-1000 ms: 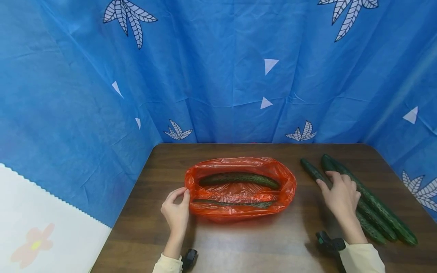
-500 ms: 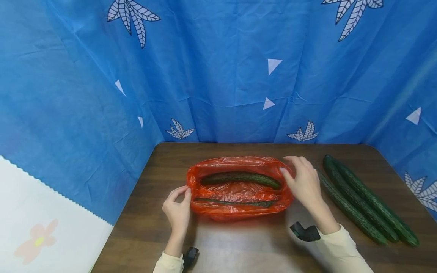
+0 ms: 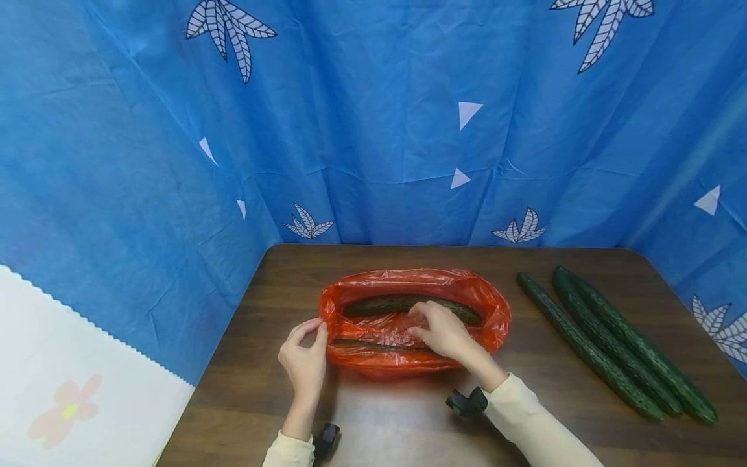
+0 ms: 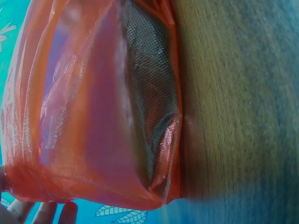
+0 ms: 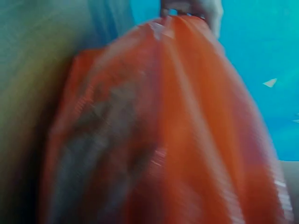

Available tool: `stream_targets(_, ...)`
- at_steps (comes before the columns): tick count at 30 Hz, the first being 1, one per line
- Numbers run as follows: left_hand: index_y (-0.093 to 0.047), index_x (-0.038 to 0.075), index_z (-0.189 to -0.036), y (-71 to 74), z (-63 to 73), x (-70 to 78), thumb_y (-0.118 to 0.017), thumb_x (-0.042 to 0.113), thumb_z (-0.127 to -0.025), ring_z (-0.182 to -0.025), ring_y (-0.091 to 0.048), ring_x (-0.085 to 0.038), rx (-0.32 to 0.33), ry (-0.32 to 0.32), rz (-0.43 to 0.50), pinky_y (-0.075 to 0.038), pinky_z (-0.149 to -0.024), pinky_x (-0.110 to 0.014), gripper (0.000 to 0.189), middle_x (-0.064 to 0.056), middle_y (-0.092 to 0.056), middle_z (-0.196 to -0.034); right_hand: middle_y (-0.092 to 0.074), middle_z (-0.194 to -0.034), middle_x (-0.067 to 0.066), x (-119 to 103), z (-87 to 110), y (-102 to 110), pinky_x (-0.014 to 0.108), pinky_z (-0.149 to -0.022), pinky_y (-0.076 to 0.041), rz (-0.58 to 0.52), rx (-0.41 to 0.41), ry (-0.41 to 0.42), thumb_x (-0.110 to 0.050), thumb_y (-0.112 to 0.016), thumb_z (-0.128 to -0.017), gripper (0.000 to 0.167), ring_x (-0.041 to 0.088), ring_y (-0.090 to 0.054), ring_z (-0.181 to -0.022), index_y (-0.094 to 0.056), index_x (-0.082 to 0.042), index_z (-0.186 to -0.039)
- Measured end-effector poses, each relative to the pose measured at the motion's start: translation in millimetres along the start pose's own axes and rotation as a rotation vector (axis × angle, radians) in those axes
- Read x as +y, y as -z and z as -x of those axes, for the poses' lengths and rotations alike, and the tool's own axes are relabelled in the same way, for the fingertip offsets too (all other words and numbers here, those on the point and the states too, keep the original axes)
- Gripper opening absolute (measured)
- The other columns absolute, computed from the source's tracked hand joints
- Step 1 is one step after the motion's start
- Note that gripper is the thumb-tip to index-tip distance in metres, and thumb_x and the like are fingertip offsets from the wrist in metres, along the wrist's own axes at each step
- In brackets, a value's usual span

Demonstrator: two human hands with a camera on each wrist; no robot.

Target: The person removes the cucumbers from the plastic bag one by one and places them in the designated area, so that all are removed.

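Note:
An orange-red plastic bag (image 3: 496, 318) lies with its mouth spread wide on the table. My left hand (image 3: 305, 357) pinches its left rim between thumb and fingers; in the left wrist view those fingers (image 4: 43, 213) show under the rim. Inside, one cucumber (image 3: 373, 305) lies along the far wall and another cucumber (image 3: 367, 344) along the near wall. Over the right half of the mouth, my right hand (image 3: 446, 332) has its fingers loosely bent with nothing visible in them, and it covers part of both cucumbers. The right wrist view is blurred, with the bag (image 5: 196, 130) filling it.
Right of the bag, three long cucumbers lie slanted side by side: a left one (image 3: 583, 344), a middle one (image 3: 613, 344) and a right one (image 3: 648, 344). A blue patterned curtain (image 3: 373, 130) hangs behind the wooden table (image 3: 408, 428).
My right hand has left the cucumbers on the right, moving leftward past the bag's right rim to over its mouth. The left hand keeps its hold on the rim.

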State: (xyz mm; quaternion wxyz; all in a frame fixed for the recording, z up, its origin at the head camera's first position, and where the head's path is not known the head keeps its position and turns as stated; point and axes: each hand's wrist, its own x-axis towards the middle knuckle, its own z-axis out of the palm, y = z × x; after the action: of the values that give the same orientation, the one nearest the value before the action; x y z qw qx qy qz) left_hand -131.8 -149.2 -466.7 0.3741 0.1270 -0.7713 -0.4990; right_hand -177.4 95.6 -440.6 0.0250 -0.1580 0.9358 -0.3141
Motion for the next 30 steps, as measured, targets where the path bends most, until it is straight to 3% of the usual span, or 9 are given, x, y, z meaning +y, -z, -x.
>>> stream_targets(6,-0.078,0.004,-0.084,-0.1,1.1,0.6,-0.078,0.004,-0.078,-0.084,-0.069,-0.023,-0.003,-0.003,-0.002,-0.045,-0.08,-0.021,0.006,-0.008,-0.076,-0.089,-0.068,-0.092,0.001,5,3.8,-22,0.041,-0.077,-0.051,-0.014,-0.109,0.055,-0.019,-0.076,-0.084,0.024,0.016,-0.062,-0.084,-0.07,-0.009,-0.105)
stream_targets(13,-0.078,0.003,-0.084,-0.6,2.1,-0.3,-0.077,0.0,-0.077,-0.083,-0.07,-0.026,0.005,-0.024,0.006,-0.045,-0.078,-0.017,0.007,-0.009,-0.076,-0.088,-0.069,-0.097,0.002,8,10.9,-31,0.048,-0.085,-0.05,0.01,-0.186,0.09,-0.022,-0.077,-0.082,0.028,0.022,-0.063,-0.094,-0.07,-0.011,-0.107)
stream_targets(19,-0.078,0.004,-0.085,0.5,2.1,0.4,-0.078,0.003,-0.078,-0.084,-0.069,-0.024,-0.006,0.0,0.0,-0.046,-0.079,-0.018,0.007,-0.008,-0.076,-0.089,-0.068,-0.11,0.005,8,16.3,-34,0.05,-0.092,-0.048,0.047,-0.197,0.121,-0.016,-0.078,-0.08,0.033,0.028,-0.061,-0.107,-0.069,-0.012,-0.112)
stream_targets(30,-0.078,0.004,-0.085,2.1,1.7,1.1,-0.078,0.004,-0.078,-0.085,-0.069,-0.023,-0.007,0.003,0.006,-0.046,-0.081,-0.019,0.007,-0.007,-0.076,-0.089,-0.067,-0.11,0.004,11,19.1,-39,0.05,-0.092,-0.049,0.035,-0.153,0.158,-0.011,-0.079,-0.079,0.034,0.027,-0.061,-0.107,-0.068,-0.016,-0.111)
